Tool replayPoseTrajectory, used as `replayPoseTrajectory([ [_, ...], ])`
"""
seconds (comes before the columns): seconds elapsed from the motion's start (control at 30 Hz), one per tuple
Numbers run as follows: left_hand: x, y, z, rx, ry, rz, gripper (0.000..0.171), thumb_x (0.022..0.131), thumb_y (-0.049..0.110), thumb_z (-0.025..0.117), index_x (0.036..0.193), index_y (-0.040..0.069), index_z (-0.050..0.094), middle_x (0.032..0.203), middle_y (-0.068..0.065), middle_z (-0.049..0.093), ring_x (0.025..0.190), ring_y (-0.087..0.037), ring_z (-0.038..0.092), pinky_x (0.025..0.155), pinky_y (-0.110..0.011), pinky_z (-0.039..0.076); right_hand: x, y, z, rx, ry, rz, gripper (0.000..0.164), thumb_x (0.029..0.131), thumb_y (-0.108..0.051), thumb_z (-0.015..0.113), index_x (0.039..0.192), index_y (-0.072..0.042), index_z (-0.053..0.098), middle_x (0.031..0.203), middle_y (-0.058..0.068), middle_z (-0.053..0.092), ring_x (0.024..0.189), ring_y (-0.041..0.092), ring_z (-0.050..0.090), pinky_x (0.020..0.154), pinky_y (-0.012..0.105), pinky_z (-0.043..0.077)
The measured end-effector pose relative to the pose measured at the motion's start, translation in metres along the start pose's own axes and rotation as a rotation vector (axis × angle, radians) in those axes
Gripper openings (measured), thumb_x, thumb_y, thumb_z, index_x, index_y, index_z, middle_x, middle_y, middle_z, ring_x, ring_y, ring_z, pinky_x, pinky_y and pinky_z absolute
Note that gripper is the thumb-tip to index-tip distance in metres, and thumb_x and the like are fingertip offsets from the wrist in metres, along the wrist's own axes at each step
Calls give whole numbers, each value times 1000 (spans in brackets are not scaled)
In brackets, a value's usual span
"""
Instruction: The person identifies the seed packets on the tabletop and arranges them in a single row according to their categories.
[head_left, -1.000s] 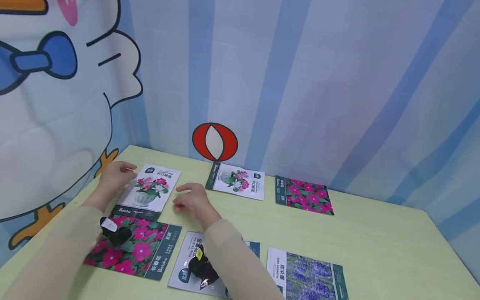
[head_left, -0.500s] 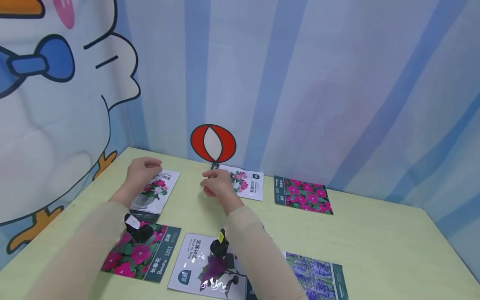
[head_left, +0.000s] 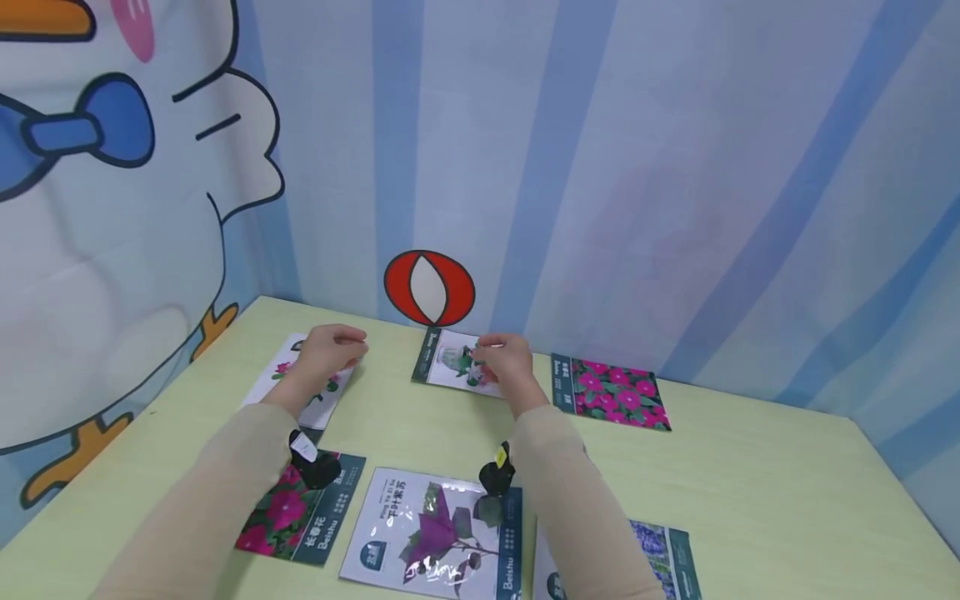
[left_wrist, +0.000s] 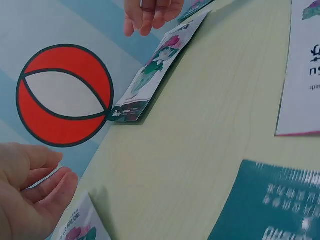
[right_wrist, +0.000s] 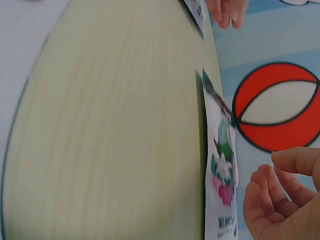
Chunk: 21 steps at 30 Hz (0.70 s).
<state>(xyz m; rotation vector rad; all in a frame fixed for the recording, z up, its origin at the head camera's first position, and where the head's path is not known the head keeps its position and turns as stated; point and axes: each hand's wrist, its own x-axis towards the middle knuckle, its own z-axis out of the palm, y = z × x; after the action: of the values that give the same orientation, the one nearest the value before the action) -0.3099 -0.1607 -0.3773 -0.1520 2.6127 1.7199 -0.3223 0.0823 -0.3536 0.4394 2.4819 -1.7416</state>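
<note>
My left hand (head_left: 324, 354), fingers loosely bent and holding nothing, hovers over a white flower-seed packet (head_left: 264, 382) at the table's back left and hides part of it. To the right, my right hand (head_left: 508, 365) is above a second white seed packet (head_left: 448, 358) with a potted flower picture, covering its right end. In the right wrist view, the right hand (right_wrist: 282, 202) has thumb and fingers apart, with that packet (right_wrist: 220, 165) lying beside it. The left wrist view shows the left hand (left_wrist: 37, 187) with a gap between thumb and fingers.
A pink-flower packet (head_left: 617, 396) lies at the back right. Nearer me are another pink-flower packet (head_left: 330, 510), a purple-leaf packet (head_left: 442, 537) and a lavender packet (head_left: 654, 546), partly under my right sleeve. A printed curtain (head_left: 637, 167) stands behind the table (head_left: 765, 492).
Both hands have moved right: the left from the left packet's outer edge across it, the right from beside that packet to over the middle one. The packets have stayed put.
</note>
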Motion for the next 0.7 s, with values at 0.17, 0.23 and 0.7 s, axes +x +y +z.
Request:
replayPoseTrajectory([
  [0.17,3,3,11,-29,-47,12,36,93,9,53,125,-8,51,120,-24,54,100,-26,55,89,-34,49,8,8,-22,30,17,5,27,85,-5,63,112,-1,63,101,13,59,78,26,55,75,37,51],
  [0.23,4,4,16,-45,-64,27,37,93,7,53,125,-10,50,120,-25,53,101,-27,55,90,-36,49,10,10,-29,27,35,14,28,85,-5,63,113,-1,63,100,12,58,75,23,53,73,36,51],
  [0.7,12,8,38,31,-126,13,39,93,10,55,127,-7,50,118,-23,56,100,-28,55,89,-35,49,25,31,-62,81,63,102,33,86,-1,59,119,1,57,112,14,56,83,22,52,75,30,50],
])
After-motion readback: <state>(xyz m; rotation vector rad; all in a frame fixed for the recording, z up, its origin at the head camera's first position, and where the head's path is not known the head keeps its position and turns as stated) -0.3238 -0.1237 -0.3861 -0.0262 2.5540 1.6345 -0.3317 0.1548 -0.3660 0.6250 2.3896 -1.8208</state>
